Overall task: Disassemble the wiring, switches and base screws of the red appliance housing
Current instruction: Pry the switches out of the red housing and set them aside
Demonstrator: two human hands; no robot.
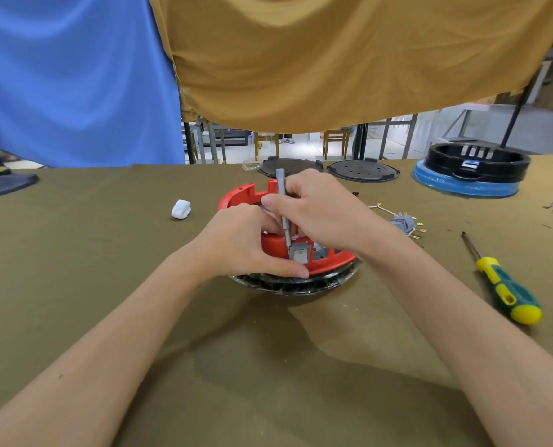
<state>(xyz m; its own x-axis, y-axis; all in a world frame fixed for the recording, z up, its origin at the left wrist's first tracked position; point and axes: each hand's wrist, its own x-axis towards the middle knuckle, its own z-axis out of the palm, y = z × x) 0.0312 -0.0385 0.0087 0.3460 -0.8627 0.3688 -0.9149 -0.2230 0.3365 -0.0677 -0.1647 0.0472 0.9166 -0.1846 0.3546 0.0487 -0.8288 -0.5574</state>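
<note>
- A person's right hand (pixel 317 211) is gripping a slim grey metal screwdriver (pixel 283 208), fingers curled round its shaft, and is holding the tip down beside a small grey rocker switch (pixel 300 254) set in the wall of the round red plastic appliance housing (pixel 246 196).
- The left hand (pixel 246 243) is bracing the housing's near wall, thumb lying along the rim just below the switch; the other fingers are curling toward the tool, and what they are touching cannot be told.
- The housing is sitting near the middle of the olive-cloth-covered counter (pixel 107 269), resting on a black ribbed base (pixel 294 282).
- Likely risk: if the tip is being used to pry, it could be slipping off the switch edge toward the left thumb, which is lying right by it.
- Hard levering could also be cracking the plastic wall or snapping the switch clips.
- The housing appears only to be resting on the base, so a sideways push could be rocking it.
- Already lying on the counter to the right: a grey switch cluster with brass-tipped wires (pixel 404 222) and a green-and-yellow-handled screwdriver (pixel 507 288), well apart from the hands.
</note>
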